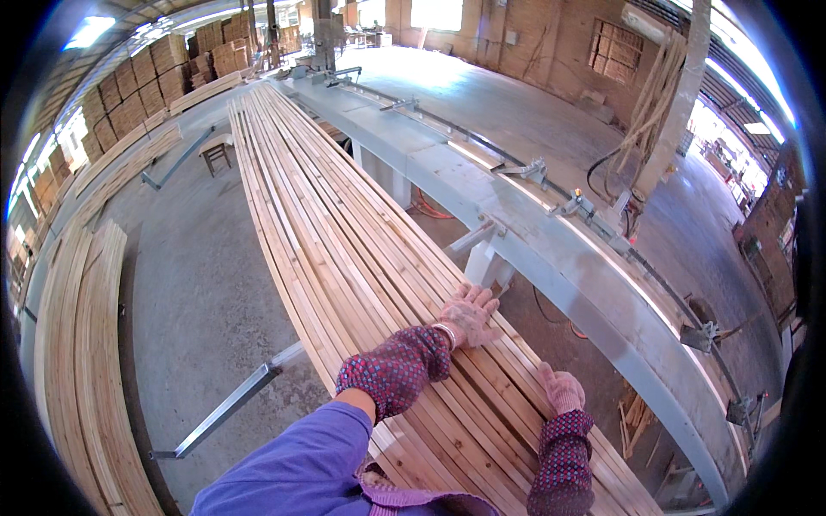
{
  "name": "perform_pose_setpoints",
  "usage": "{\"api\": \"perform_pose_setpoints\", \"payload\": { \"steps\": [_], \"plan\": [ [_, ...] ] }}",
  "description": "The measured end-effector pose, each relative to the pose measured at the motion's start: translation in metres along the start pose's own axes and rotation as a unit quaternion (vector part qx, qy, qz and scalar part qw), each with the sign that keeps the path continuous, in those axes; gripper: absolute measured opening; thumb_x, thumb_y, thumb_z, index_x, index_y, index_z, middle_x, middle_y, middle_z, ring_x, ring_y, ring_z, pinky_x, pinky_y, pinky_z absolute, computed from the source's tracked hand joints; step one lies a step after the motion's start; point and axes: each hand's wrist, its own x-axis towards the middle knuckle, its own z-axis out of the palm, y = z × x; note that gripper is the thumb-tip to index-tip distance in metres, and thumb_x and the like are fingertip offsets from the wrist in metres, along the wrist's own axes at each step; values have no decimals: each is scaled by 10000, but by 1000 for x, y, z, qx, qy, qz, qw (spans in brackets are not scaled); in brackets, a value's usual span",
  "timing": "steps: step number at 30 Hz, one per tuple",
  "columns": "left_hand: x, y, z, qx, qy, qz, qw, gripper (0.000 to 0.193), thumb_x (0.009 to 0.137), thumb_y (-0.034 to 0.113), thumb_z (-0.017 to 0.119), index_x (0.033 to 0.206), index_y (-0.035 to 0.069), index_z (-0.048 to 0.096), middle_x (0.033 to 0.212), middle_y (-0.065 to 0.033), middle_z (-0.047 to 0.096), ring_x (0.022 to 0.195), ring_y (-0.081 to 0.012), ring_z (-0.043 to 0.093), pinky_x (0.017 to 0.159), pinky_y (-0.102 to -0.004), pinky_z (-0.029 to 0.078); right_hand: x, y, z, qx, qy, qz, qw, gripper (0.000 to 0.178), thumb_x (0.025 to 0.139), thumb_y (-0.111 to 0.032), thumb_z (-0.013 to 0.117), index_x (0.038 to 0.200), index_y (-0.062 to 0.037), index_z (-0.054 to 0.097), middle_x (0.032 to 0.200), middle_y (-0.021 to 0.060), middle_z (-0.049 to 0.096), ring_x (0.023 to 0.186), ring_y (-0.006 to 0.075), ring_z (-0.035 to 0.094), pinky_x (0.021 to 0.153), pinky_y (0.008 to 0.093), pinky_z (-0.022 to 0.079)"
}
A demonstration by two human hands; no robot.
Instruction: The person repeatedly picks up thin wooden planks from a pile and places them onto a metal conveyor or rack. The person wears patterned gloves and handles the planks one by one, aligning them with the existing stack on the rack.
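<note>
A long layer of pale wooden strips (335, 258) runs from just in front of me toward the far left, with the strips side by side. My left hand (469, 316), in a pinkish work glove, lies on top of the strips near their right side, fingers spread. Nearer to me and further right, my right hand (564, 389) is in a similar glove. It is at the outer right edge of the layer, its fingers curled over the outermost strip and partly hidden. Dark patterned sleeve covers are on both forearms.
A long grey metal machine beam (602, 284) with a rail and clamps curves along the right. A metal support arm (228, 413) juts out left under the strips. More strips (82, 361) lie at the far left, with stacked wood (138, 82) behind and a stool (215, 153) beyond.
</note>
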Motion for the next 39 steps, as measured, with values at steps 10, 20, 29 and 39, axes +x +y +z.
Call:
{"api": "perform_pose_setpoints", "payload": {
  "steps": [10,20,29,39],
  "plan": [
    [-1,-4,3,-6,22,19,1000,842,927,685,470,1479,54,544,1467,-171,529,1434,-334,411,1218,-458,243,-2,0,-2,7,-8,8,1000,858,986,-788,288,1170,-101,769,1234,204,715,1243,393,633,1054,491,482],
    [3,-6,21,-6,64,11,998,825,914,665,511,1460,48,559,1429,-152,543,1418,-311,419,1214,-445,253,4,5,5,11,-1,-5,1000,871,983,-794,283,1183,-96,766,1252,196,711,1254,389,625,1073,485,468],
    [-1,-4,6,-16,36,10,999,800,908,646,539,1443,53,575,1458,-137,529,1431,-293,410,1226,-438,241,-1,-1,-2,11,-14,11,1000,846,996,-774,287,1196,-104,762,1275,195,702,1268,381,619,1080,483,465],
    [0,-4,-2,-17,1,14,1000,850,933,685,473,1494,49,521,1487,-161,510,1441,-328,395,1232,-454,217,2,-2,-3,-10,-45,25,999,859,985,-797,245,1286,-157,732,1377,131,670,1341,344,582,1089,498,465]
  ]
}}
